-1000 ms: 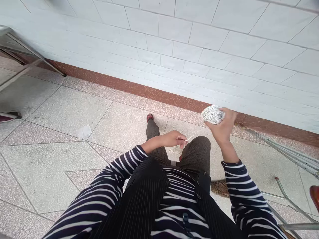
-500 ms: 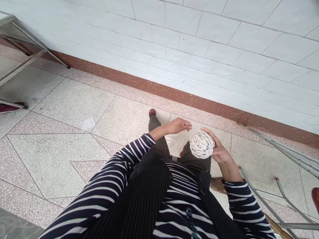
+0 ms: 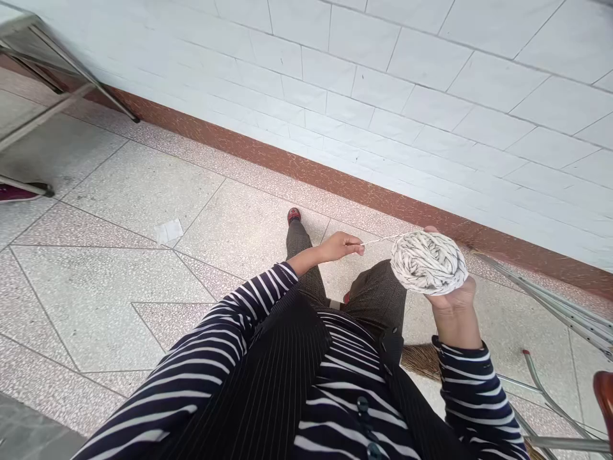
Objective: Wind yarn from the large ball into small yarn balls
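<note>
A white ball of yarn [image 3: 428, 263], flecked with dark streaks, lies in my right hand [image 3: 454, 299]. The fingers reach behind and round it, and one fingertip shows above its far edge. From the ball a thin strand [image 3: 380, 240] runs taut to the left. My left hand [image 3: 339, 246] pinches the end of that strand between thumb and fingers, a short way left of the ball. Both hands are above my lap and the floor.
A tiled wall [image 3: 364, 76] with a reddish-brown baseboard [image 3: 287, 151] stands ahead. Metal-framed furniture [image 3: 71, 102] is at the left, near a purple shoe [image 3: 19, 193]. A scrap of paper [image 3: 169, 231] lies on the floor. On the right are a broom [image 3: 420, 361] and metal tubing [image 3: 541, 380].
My right hand has turned and moved right with the yarn ball, showing its wider side. The strand between my hands is now longer and taut. My left hand has shifted slightly.
</note>
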`<state>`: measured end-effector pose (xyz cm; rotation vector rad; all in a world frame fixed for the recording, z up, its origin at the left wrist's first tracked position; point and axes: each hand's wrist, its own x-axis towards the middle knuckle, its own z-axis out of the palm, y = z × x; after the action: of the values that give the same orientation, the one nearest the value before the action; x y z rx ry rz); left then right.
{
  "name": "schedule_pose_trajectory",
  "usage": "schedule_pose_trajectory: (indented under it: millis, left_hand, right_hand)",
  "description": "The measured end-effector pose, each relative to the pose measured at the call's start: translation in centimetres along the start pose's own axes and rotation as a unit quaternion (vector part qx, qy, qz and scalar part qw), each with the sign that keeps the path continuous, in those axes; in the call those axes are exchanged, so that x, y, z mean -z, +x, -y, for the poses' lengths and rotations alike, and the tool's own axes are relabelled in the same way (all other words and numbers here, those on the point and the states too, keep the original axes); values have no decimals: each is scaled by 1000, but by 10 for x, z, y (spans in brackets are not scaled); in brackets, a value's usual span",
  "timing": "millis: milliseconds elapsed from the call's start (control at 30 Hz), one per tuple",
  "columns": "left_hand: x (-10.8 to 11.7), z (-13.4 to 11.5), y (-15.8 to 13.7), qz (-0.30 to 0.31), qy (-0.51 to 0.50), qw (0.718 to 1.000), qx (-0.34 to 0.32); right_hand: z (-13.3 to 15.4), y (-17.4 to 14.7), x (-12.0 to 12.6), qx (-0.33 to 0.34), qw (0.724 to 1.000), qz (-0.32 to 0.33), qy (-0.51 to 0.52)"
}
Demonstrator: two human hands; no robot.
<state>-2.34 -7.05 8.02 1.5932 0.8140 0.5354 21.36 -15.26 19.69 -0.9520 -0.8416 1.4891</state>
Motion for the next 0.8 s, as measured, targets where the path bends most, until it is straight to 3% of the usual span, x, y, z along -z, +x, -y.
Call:
schedule_pose_trajectory:
  millis: [200, 433, 633, 800]
  left_hand:
    - [0, -3, 3, 3, -121, 992, -35]
    - [-3, 12, 11, -62, -187, 980, -28]
    - [10, 18, -1, -41, -9, 999, -18]
    - [27, 43, -3, -73, 114, 989, 56]
  right_hand:
    - [17, 1, -6, 22, 999, -5, 26]
    - [26, 1, -10, 26, 999, -16, 26]
    - [39, -1, -10, 81, 995, -17, -55]
    - [53, -10, -16, 119, 988, -39, -94]
